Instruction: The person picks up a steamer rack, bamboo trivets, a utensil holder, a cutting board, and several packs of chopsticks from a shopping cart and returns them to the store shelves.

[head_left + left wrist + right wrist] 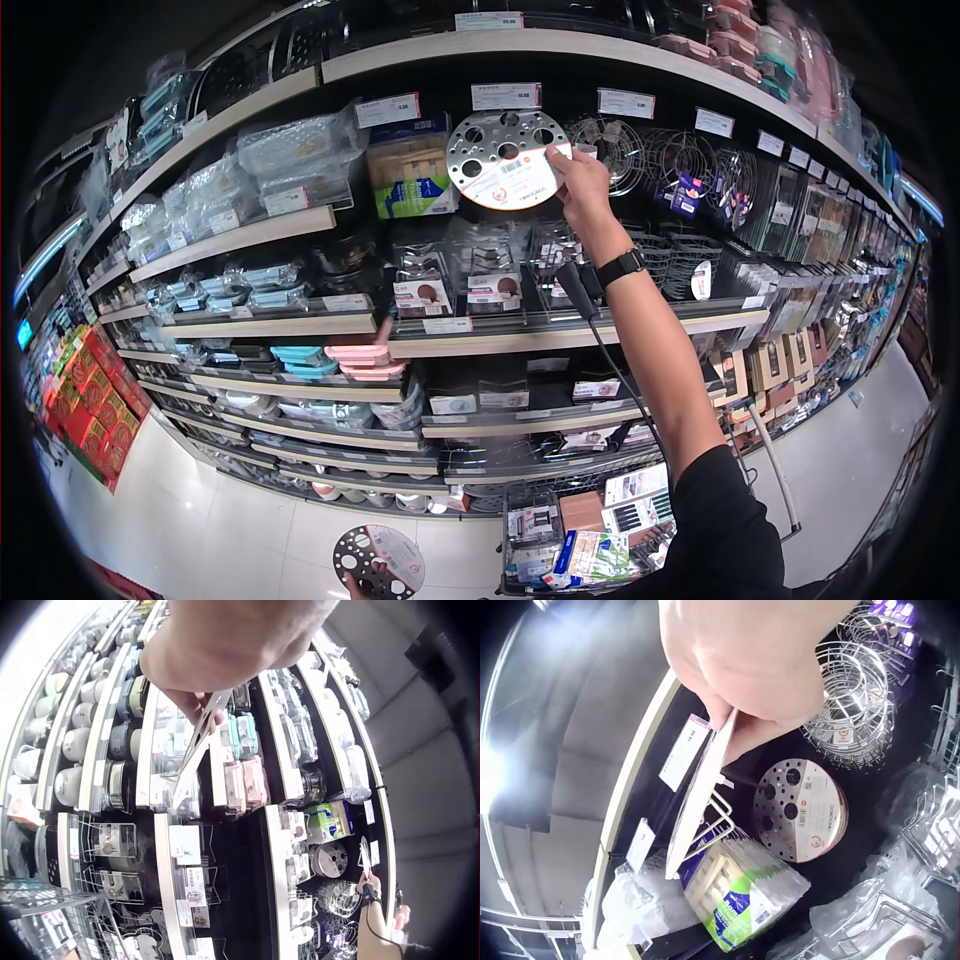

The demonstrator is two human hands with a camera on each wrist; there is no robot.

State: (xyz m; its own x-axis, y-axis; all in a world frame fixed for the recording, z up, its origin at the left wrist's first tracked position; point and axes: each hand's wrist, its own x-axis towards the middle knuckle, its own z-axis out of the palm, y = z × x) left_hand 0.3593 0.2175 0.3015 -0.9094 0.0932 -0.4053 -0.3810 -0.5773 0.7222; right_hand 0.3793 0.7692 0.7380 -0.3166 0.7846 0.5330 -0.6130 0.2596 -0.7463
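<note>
My right hand [580, 185] is raised to the upper shelf and pinches the edge of a round perforated metal steamer plate [480, 140] with a white label card. The right wrist view shows this plate [697, 799] edge-on, beside a stack of matching steamer plates [780, 817] hanging at the shelf back. Low down, my left hand [360, 583] holds a second perforated steamer plate [350, 550], also with a card. Seen from the left wrist, that plate [196, 746] is gripped at its edge by the left hand [232, 645].
A green-and-blue pack [415, 195] sits left of the plates. Round wire racks [612, 150] hang to their right. Below stands a shopping cart [510, 580] holding several packaged goods. Shelf edges [560, 330] jut out under the right arm, and a black cable [625, 375] runs across it.
</note>
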